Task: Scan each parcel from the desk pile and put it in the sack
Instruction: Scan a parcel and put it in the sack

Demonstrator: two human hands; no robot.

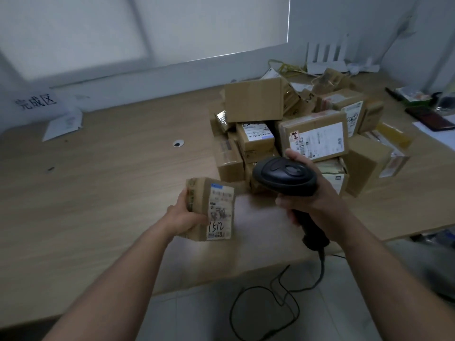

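My left grip (183, 217) is curled round a small brown parcel (200, 200). I hold it up above the counter (110, 180). It stands on end, and its white label (220, 212) faces the right. The number 1512 is written on the label in black pen.

My right grip (312, 193) is wrapped tight round the handle of a black scanner (285, 175). The scanner's head is just to the right of the parcel, near it but not touching. A black cable (270, 291) hangs from the bottom of the handle and loops on the floor.

Behind my hands sits the pile of parcels (307, 134), lots of brown boxes heaped on the counter. A white paper sign (37, 102) with black writing is far off to the left. A dark phone (430, 118) lies on the counter at the far right.
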